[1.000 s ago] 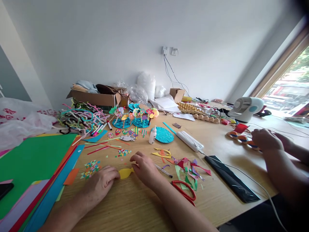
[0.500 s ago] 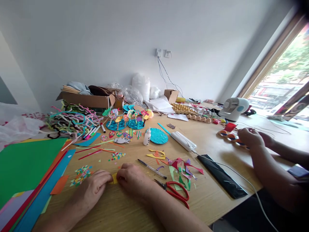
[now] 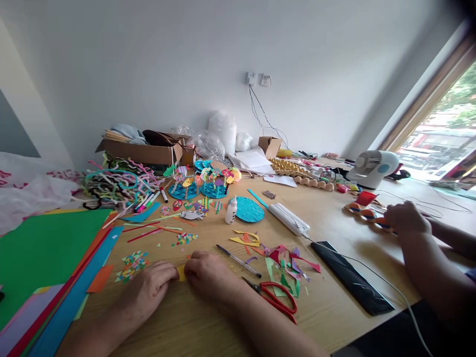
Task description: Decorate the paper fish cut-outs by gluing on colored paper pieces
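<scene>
My left hand (image 3: 148, 287) and my right hand (image 3: 206, 271) rest close together on the wooden table (image 3: 208, 317), knuckles up and fingers curled. Between them they cover a yellow paper cut-out (image 3: 181, 272); only a small strip of it shows. Both hands press on it. A heap of tiny coloured paper bits (image 3: 131, 263) lies just left of my left hand. A pen (image 3: 238, 260) and red-handled scissors (image 3: 275, 296) lie right of my right hand.
Stacked coloured paper sheets (image 3: 40, 258) fill the left. Pipe cleaners (image 3: 115, 183), markers, a glue bottle (image 3: 231, 210), blue paper discs (image 3: 250, 209) and paper scraps (image 3: 290, 263) sit further back. Another person's hands (image 3: 407, 218) work at the right, beside a black tablet (image 3: 351, 282) and a white fan (image 3: 375, 167).
My hands closed in over the yellow cut-out, which showed as a fish shape one second ago and is now nearly hidden. The pen has come into plain sight beside my right hand.
</scene>
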{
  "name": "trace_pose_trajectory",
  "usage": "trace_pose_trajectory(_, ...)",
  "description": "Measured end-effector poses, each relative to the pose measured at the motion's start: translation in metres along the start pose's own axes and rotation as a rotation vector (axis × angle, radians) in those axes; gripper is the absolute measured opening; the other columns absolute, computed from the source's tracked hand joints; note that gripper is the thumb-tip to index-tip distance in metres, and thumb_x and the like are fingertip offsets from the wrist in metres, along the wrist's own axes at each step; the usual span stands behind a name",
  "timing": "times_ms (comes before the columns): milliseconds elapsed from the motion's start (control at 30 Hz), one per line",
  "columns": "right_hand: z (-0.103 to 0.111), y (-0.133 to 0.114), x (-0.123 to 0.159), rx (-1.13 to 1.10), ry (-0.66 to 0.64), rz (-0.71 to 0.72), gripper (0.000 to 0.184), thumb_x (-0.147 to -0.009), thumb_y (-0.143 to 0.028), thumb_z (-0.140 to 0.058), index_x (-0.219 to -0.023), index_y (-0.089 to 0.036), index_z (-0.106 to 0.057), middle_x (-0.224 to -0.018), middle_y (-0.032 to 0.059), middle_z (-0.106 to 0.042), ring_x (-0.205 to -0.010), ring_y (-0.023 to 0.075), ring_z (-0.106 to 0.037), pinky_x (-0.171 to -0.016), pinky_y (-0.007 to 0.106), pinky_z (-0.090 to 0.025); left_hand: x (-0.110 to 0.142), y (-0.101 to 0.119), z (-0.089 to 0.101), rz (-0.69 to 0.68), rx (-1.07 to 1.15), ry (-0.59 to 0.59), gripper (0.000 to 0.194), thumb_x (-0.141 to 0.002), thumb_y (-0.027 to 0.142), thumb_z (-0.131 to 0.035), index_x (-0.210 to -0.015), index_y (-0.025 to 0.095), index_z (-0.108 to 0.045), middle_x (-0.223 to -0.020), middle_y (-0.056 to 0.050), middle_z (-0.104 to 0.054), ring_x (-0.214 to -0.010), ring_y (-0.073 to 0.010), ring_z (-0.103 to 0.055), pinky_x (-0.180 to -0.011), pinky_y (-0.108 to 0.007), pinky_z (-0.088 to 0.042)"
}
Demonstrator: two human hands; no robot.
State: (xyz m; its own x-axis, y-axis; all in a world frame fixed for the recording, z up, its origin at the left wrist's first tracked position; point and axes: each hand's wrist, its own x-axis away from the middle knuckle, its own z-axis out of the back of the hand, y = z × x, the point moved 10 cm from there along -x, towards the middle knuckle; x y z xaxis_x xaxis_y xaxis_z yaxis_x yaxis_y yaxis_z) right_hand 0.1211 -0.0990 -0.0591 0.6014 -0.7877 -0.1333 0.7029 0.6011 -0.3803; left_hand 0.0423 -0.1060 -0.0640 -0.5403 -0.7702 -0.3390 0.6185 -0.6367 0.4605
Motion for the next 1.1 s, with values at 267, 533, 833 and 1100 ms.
trace_pose_trajectory(267,0.010,0.004,0.001,-0.051,0.078,-0.069,0.016,-0.074,-0.010,-0.051,-0.083,-0.020,-0.060,-0.081,0.0019,-0.066,-0.073,0.0149,-0.059,-0.062,0.022,-0.038,0.000,0.001,0.000,0.017,0.010,-0.027,0.033,-0.073,0.006,-0.035,-0.075,0.022,-0.063,-0.074,0.000,-0.066,-0.071,-0.0156,-0.063,-0.065,-0.023,-0.049)
trace_pose_trajectory(533,0.051,0.015,0.014,-0.150,0.457,-0.110,0.017,-0.084,-0.013,-0.042,-0.093,-0.018,-0.056,-0.086,0.0052,-0.063,-0.073,0.0141,-0.057,-0.066,0.022,-0.040,-0.001,0.009,0.027,-0.028,0.015,0.178,0.032,-0.072,0.007,-0.036,-0.076,0.022,-0.064,-0.075,-0.001,-0.069,-0.073,-0.0160,-0.065,-0.066,-0.024,-0.051)
trace_pose_trajectory(833,0.064,-0.006,0.024,-0.236,0.470,0.026,0.021,-0.089,-0.023,-0.042,-0.073,-0.019,-0.053,-0.065,0.0005,-0.058,-0.059,0.0108,-0.052,-0.057,0.019,-0.035,0.003,0.012,0.060,0.004,0.053,0.379,0.021,-0.082,0.018,-0.041,-0.082,0.020,-0.061,-0.070,0.000,-0.066,-0.060,-0.0132,-0.064,-0.056,-0.018,-0.051)
trace_pose_trajectory(1100,0.065,-0.025,0.030,-0.255,0.445,0.158,0.023,-0.089,-0.024,-0.040,-0.071,-0.018,-0.053,-0.064,0.0013,-0.057,-0.057,0.0104,-0.051,-0.055,0.019,-0.035,0.017,0.018,0.084,0.105,0.201,0.468,0.014,-0.087,0.026,-0.046,-0.096,0.024,-0.057,-0.078,0.002,-0.066,-0.065,-0.0109,-0.064,-0.061,-0.015,-0.053)
